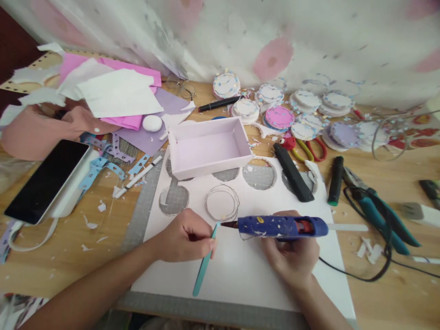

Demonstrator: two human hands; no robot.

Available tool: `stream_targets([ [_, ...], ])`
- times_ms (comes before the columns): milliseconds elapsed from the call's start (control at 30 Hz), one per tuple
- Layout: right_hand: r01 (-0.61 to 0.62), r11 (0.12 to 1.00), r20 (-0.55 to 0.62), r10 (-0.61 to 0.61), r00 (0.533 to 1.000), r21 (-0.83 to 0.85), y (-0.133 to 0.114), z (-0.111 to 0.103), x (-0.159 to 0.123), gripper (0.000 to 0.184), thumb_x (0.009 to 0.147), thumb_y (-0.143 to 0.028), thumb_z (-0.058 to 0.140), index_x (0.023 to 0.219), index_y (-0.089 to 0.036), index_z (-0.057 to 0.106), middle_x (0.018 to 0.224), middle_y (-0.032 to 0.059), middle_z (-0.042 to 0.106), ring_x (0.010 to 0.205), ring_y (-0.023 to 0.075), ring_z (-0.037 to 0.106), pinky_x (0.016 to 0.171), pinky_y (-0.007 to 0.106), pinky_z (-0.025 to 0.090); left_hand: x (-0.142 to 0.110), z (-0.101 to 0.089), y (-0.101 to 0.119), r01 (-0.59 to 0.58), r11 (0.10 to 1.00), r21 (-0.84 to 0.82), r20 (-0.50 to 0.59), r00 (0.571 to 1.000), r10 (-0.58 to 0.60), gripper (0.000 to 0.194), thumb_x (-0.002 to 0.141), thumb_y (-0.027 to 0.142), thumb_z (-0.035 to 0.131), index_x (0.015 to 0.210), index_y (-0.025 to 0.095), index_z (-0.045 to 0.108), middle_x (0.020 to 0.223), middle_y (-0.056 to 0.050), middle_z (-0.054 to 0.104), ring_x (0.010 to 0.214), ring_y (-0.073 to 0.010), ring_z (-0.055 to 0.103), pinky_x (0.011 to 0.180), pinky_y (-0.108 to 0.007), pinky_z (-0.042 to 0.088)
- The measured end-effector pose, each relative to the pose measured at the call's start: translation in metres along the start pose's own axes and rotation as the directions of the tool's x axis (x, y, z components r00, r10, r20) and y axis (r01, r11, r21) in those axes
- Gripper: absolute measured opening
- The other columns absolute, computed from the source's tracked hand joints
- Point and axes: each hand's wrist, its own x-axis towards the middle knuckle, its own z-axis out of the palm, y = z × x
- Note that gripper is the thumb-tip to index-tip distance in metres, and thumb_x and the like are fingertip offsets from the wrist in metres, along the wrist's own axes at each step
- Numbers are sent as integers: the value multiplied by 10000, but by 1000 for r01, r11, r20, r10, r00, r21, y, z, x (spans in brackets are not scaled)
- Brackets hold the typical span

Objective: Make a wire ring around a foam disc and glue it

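Note:
My left hand [187,238] is closed around slim teal tweezers [202,270], which slant upward from the board with their tip away from me. A small light-blue bit shows at that tip. In my right hand [295,256] is a blue glue gun [268,226], held level, its nozzle pointing left at the tweezers' tip. Whether the two touch I cannot tell. A clear glue stick [349,227] juts from the gun's back. Beneath both hands lies a white board [240,279] with round holes cut in it. A thin ring of wire [222,201] rests just beyond the nozzle.
Behind the board stands a pale pink open box [209,169]. Several decorated discs [279,118] line the back. A black cutter [294,174], a marker [335,181] and teal-handled pliers [378,211] with a black cord lie right. A phone [48,181] and paper scraps are left.

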Motion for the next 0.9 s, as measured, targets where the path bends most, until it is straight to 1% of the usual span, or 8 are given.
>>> stream_targets([
  [167, 84, 996, -1, -84, 996, 15, 3, 0, 0, 150, 707, -159, 625, 827, -196, 542, 738, 8, 591, 589, 147, 581, 515, 253, 466, 0, 0, 1, -13, 1000, -17, -5, 1000, 13, 373, 819, 144, 503, 448, 134, 542, 390, 23, 409, 379, -63, 441, 416, -165, 367],
  [267, 75, 997, 5, -75, 997, 7, 4, -1, -1, 152, 709, -157, 624, 833, -194, 544, 733, 6, 587, 592, 149, 581, 527, 259, 470, -1, 0, 0, -15, 1000, -11, -4, 1000, 15, 386, 821, 150, 505, 435, 143, 510, 392, 15, 432, 380, -66, 435, 415, -169, 372],
  [367, 55, 998, 11, -55, 998, -2, 4, -1, -1, 156, 711, -157, 623, 840, -194, 544, 727, 0, 582, 579, 144, 575, 529, 261, 473, -1, 1, 0, -26, 1000, -11, -3, 1000, 26, 386, 826, 160, 502, 441, 142, 514, 391, 8, 452, 376, -65, 440, 409, -164, 369],
  [467, 91, 996, -5, -91, 996, 14, 3, 0, 1, 149, 715, -152, 626, 826, -195, 536, 734, 2, 585, 588, 146, 582, 527, 256, 473, 0, 0, 1, -40, 999, -16, -3, 999, 40, 381, 832, 174, 498, 454, 137, 537, 388, 8, 447, 375, -67, 456, 414, -160, 375],
  [600, 138, 990, -19, -138, 990, 20, 1, 0, 3, 156, 723, -149, 627, 836, -196, 532, 740, 7, 590, 581, 147, 587, 510, 252, 475, 0, -1, 1, 2, 1000, 17, 9, 1000, -3, 399, 844, 206, 497, 454, 141, 554, 378, 16, 414, 371, -72, 441, 422, -172, 384],
  [700, 145, 989, -16, -145, 989, 9, 0, 0, 3, 157, 725, -151, 625, 833, -203, 524, 738, 9, 590, 580, 149, 587, 506, 256, 484, -1, -2, 0, 36, 999, 29, 24, 999, -37, 414, 856, 239, 494, 460, 144, 570, 384, 5, 429, 381, -82, 451, 418, -184, 382],
  [900, 139, 990, -6, -139, 990, 5, 1, -1, 2, 167, 729, -154, 627, 852, -203, 524, 745, 15, 592, 584, 152, 592, 507, 258, 485, -2, -2, -1, 36, 999, 20, 35, 999, -37, 413, 860, 235, 491, 465, 144, 572, 399, -6, 459, 392, -90, 466, 408, -193, 357],
])
